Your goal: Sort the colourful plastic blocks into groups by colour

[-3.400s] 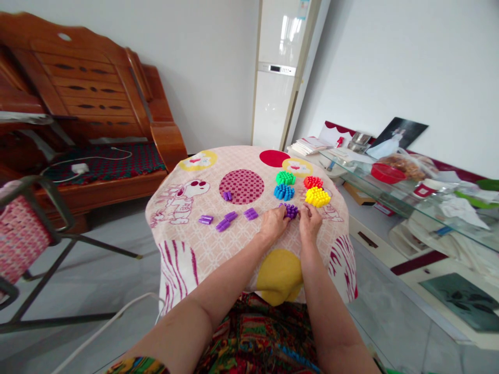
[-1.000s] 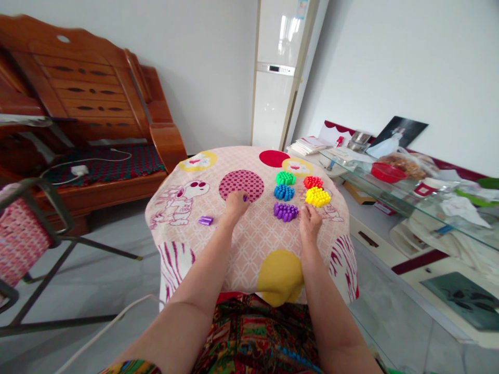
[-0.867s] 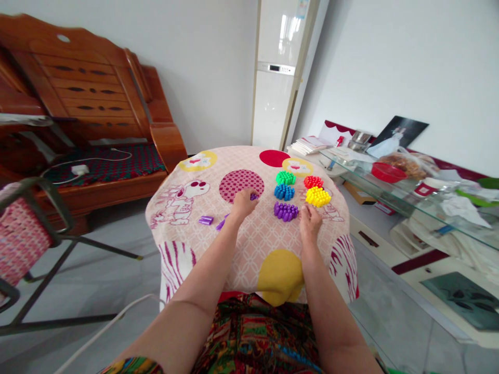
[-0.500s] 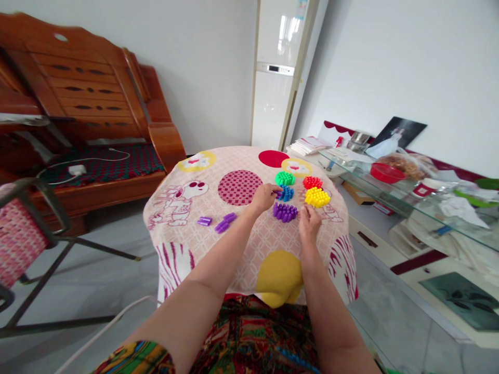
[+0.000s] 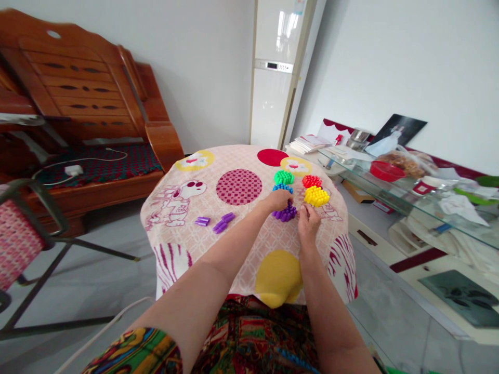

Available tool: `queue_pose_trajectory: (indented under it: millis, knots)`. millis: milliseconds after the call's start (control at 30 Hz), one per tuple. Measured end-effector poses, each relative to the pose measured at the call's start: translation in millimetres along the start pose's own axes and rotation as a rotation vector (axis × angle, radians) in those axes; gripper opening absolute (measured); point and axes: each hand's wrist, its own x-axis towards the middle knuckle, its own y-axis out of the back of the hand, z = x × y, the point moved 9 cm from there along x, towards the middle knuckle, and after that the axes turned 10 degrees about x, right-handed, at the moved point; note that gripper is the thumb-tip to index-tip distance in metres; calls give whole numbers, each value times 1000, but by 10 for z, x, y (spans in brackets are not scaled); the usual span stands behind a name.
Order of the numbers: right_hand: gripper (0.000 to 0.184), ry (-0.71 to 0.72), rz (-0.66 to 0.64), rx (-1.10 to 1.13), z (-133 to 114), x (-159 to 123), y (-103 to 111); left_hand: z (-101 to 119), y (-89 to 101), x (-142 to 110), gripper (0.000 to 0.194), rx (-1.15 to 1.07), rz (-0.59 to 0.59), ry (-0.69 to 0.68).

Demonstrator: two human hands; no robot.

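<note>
My left hand (image 5: 279, 199) reaches over the cluster of purple plastic pieces (image 5: 284, 214), fingers pinched at its far edge on what looks like a small purple piece, mostly hidden. Close by on the right, my right hand (image 5: 309, 221) has its thumb and fingers together beside the purple cluster; anything between them is too small to make out. Behind the left hand is a partly covered blue cluster (image 5: 281, 188), with a green cluster (image 5: 284, 177) beyond it. Yellow (image 5: 316, 196) and red (image 5: 312, 181) clusters stand to the right. Loose purple pieces (image 5: 223, 223) lie left of my left forearm.
The round table wears a patterned cloth (image 5: 234, 254). To the right is a glass-shelved stand (image 5: 424, 205) with papers, a red bowl (image 5: 386, 171) and bags. A wooden bench (image 5: 78, 98) and a metal-framed chair (image 5: 23, 234) are at the left.
My left hand has moved right and nearer to me, from beside the blue cluster to over the purple one. My right hand stays nearly in place.
</note>
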Motion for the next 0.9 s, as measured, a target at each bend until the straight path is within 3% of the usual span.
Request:
queue_pose_trajectory:
  millis: [100, 267, 367, 500, 567, 667, 800, 900]
  knots:
    - [42, -5, -10, -3, 3, 0, -5, 18, -43, -4, 42, -12, -38, -16]
    - [43, -2, 9, -1, 24, 11, 6, -144, 191, -138, 46, -35, 107, 67]
    - [43, -5, 27, 9, 25, 11, 14, -388, 404, -419, 41, -3, 151, 131]
    - [41, -13, 33, 9, 14, 3, 11, -931, 548, -984, 25, 106, 49, 340]
    - [40, -15, 27, 10, 10, 2, 5, -1152, 533, -1248, 26, 131, -16, 413]
    - [39, -16, 23, 2, 8, 4, 4, -1303, 418, -1482, 25, 112, -85, 439]
    - [38, -6, 14, -5, -7, 9, 3, -1318, 293, -1522, 24, 76, -103, 459]
    - [39, -4, 7, -5, -6, 14, 0, -1258, 304, -1443, 18, 30, -90, 450]
